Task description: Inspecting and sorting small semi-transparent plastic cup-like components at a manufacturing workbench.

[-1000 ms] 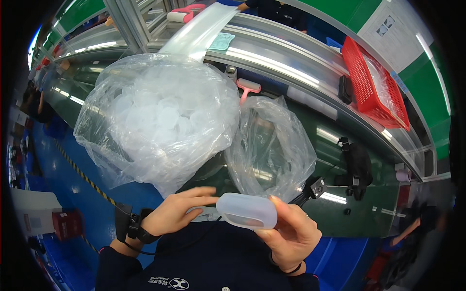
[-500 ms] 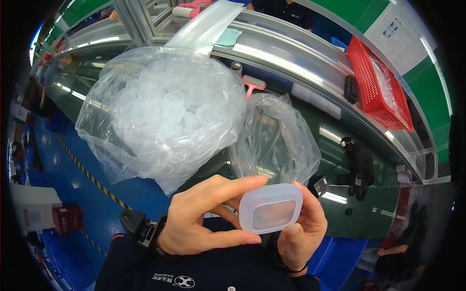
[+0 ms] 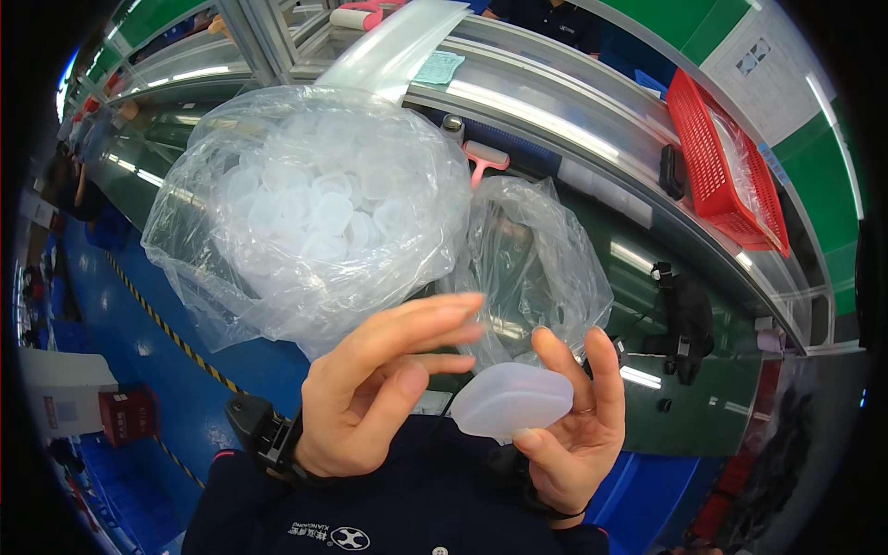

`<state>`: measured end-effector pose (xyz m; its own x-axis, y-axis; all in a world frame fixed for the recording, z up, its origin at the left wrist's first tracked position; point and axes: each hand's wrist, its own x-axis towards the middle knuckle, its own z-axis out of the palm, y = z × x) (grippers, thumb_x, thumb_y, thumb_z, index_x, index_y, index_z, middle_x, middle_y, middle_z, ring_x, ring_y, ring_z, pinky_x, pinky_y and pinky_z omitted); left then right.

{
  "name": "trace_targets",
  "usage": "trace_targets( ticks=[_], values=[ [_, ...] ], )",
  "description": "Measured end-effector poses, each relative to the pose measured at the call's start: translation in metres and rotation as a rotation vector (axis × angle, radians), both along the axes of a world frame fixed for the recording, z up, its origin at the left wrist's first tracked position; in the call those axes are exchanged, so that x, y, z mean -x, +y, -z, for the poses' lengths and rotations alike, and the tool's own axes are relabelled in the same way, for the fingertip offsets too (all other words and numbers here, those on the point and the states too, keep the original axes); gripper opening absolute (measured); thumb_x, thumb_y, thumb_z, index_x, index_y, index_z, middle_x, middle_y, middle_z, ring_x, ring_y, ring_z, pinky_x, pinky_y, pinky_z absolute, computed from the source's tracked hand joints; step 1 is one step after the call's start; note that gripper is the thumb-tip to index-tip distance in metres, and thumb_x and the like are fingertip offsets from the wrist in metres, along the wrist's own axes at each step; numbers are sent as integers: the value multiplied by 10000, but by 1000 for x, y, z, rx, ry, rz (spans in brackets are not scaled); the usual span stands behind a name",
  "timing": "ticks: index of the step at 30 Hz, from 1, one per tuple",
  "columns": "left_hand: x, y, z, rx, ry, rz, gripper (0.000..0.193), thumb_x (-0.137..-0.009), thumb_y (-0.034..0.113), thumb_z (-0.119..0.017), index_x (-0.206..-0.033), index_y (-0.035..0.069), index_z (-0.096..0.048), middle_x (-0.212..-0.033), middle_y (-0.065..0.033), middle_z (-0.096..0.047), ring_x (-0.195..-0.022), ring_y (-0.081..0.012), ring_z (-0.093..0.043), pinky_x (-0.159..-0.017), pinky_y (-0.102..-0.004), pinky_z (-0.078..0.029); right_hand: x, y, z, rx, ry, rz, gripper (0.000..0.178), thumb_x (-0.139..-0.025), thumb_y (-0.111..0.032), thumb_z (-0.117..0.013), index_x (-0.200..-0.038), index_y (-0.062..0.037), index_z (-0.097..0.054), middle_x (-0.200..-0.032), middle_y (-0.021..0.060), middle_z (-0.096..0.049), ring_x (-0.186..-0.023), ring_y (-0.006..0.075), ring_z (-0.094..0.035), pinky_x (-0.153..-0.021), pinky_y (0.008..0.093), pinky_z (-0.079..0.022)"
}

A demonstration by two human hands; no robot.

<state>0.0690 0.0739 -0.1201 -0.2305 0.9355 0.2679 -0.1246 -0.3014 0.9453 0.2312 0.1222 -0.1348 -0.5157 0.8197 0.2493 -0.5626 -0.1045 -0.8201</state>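
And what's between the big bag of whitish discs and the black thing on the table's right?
In the head view, another clear plastic bag lies between the bag of discs and the black thing, then some green table.

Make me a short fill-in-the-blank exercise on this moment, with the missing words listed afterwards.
1. The translucent plastic piece is held in the person's ____ hand.
2. The large clear bag, full of translucent pieces, sits to the ____ of the smaller bag.
3. The basket at the upper right is coloured ____.
4. The roller just beyond the smaller bag has a ____ handle.

Missing words: right; left; red; pink.
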Motion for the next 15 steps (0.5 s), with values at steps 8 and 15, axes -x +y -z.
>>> trace_targets(
  ticks=[8,15],
  values=[
    [2,-3,-8,24,241,74,561,-645,28,-709,-1149,-20,-465,-1005,-136,-532,-894,-201,-574,-755,-293,-502,-1,0,0,-37,-34,-51,735,-702,162,-546,-1305,10,-154,-1221,297,-357,-1119,306,-423,-914,365,-390],
    [3,-6,-8,52,248,63,508,-643,44,-714,-1107,-5,-512,-954,-118,-540,-847,-181,-579,-717,-273,-512,-2,1,2,-68,-28,-65,715,-695,144,-571,-1286,28,-186,-1198,291,-385,-1091,310,-452,-887,360,-421]
  ],
)
